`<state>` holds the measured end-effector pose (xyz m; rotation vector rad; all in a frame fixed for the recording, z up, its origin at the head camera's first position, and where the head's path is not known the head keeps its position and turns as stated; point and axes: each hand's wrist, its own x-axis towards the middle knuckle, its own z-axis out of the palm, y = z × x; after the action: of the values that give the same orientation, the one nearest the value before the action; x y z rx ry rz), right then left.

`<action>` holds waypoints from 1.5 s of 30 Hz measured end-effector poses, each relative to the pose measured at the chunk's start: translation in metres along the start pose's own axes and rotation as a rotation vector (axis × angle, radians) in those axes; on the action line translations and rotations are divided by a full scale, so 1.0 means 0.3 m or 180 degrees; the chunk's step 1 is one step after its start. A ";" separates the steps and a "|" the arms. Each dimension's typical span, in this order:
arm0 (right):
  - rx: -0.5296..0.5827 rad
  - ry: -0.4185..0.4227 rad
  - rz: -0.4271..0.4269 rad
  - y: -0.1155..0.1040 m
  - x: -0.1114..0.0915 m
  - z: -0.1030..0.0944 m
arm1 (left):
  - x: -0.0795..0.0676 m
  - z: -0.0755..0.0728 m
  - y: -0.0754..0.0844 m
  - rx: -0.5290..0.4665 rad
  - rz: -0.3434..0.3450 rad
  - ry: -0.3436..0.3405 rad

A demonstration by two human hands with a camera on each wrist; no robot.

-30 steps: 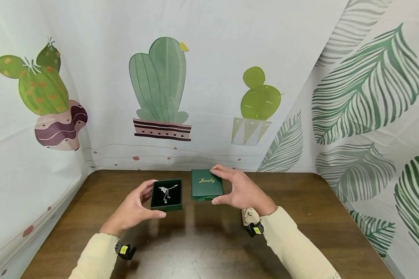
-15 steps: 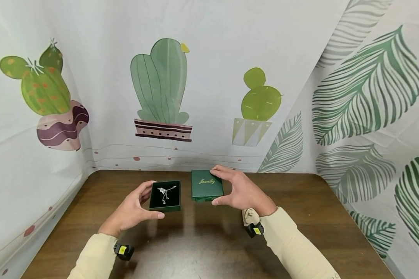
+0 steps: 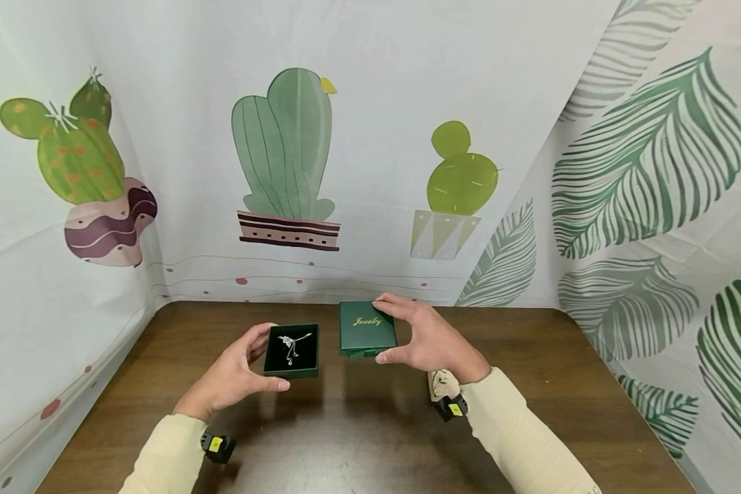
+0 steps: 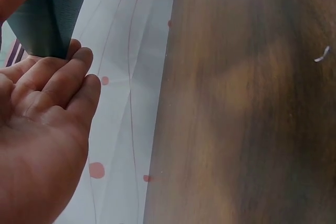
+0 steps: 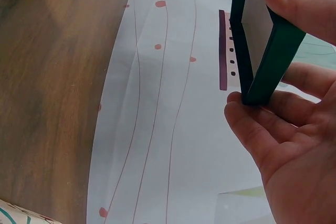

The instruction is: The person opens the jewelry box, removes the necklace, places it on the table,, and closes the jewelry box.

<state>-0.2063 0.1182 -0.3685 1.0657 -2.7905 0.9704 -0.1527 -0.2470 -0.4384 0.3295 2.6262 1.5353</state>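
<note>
My left hand [image 3: 237, 367] grips the base of a dark green jewelry box [image 3: 291, 374], thumb on its near side and fingers on the far side. Inside, on black padding, lies a silver chain with small pendants [image 3: 292, 346]. My right hand [image 3: 429, 336] holds the matching green lid [image 3: 367, 333] by its right part, its gold "Jewelry" lettering facing up. Both pieces are raised over the table, side by side with a narrow gap between them. The right wrist view shows the lid's hollow, pale inside [image 5: 257, 30]; in the left wrist view the base [image 4: 52, 19] stands between thumb and fingers.
A brown wooden table [image 3: 346, 446] lies under both hands. Behind it hangs a white cloth [image 3: 377, 171] printed with cacti and leaves. A beige patterned thing [image 3: 440, 384] is partly hidden by the right wrist. A small white scrap [image 4: 322, 54] lies on the table.
The left hand has moved the box base slightly left and down, away from the lid. The right hand with the lid is almost still.
</note>
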 end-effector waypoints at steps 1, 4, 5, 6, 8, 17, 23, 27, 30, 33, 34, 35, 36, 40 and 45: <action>0.0004 0.0001 -0.0004 0.000 0.000 0.000 | 0.000 0.000 -0.001 0.0006 0.0000 0.0001; 0.0025 -0.0003 -0.0011 0.000 0.001 0.001 | -0.001 0.001 -0.004 0.0050 -0.0017 -0.0004; 0.0031 -0.0005 -0.0012 0.000 0.001 0.001 | -0.001 0.003 -0.006 0.0067 -0.0023 -0.0002; 0.0034 -0.0007 -0.0013 0.000 0.001 0.002 | -0.002 0.004 -0.007 0.0083 -0.0037 -0.0005; 0.0041 -0.0014 -0.0009 -0.001 0.001 0.002 | -0.003 0.005 -0.011 0.0115 -0.0065 -0.0019; 0.0003 -0.0013 -0.0010 0.002 -0.007 -0.005 | 0.002 0.008 -0.026 0.0118 -0.0130 -0.0069; -0.0026 -0.0006 -0.0047 0.003 -0.007 -0.003 | 0.002 0.010 -0.040 0.0180 -0.0140 -0.0085; -0.0023 -0.0019 -0.0021 0.000 -0.010 -0.001 | -0.002 0.010 -0.044 0.0242 -0.0181 -0.0116; -0.0009 -0.0026 -0.0002 -0.003 -0.012 0.001 | -0.005 0.010 -0.047 0.0288 -0.0217 -0.0140; 0.0001 -0.0038 0.0017 -0.007 -0.013 0.002 | -0.009 0.010 -0.051 0.0296 -0.0256 -0.0177; 0.0001 -0.0042 0.0021 -0.007 -0.013 0.002 | -0.009 0.011 -0.053 0.0292 -0.0266 -0.0188; 0.0003 -0.0046 0.0026 -0.008 -0.014 0.003 | -0.010 0.011 -0.055 0.0287 -0.0278 -0.0199; 0.0004 -0.0046 0.0023 -0.008 -0.014 0.004 | -0.010 0.012 -0.057 0.0281 -0.0290 -0.0213; -0.0005 -0.0031 -0.0010 -0.008 -0.015 0.007 | -0.012 0.015 -0.068 0.0286 -0.0321 -0.0260; -0.0004 -0.0005 -0.0050 -0.008 -0.016 0.009 | -0.016 0.020 -0.086 0.0339 -0.0306 -0.0282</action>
<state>-0.2005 0.1183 -0.3705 1.0870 -2.7794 0.9667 -0.1506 -0.2552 -0.4640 0.2678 2.6195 1.3245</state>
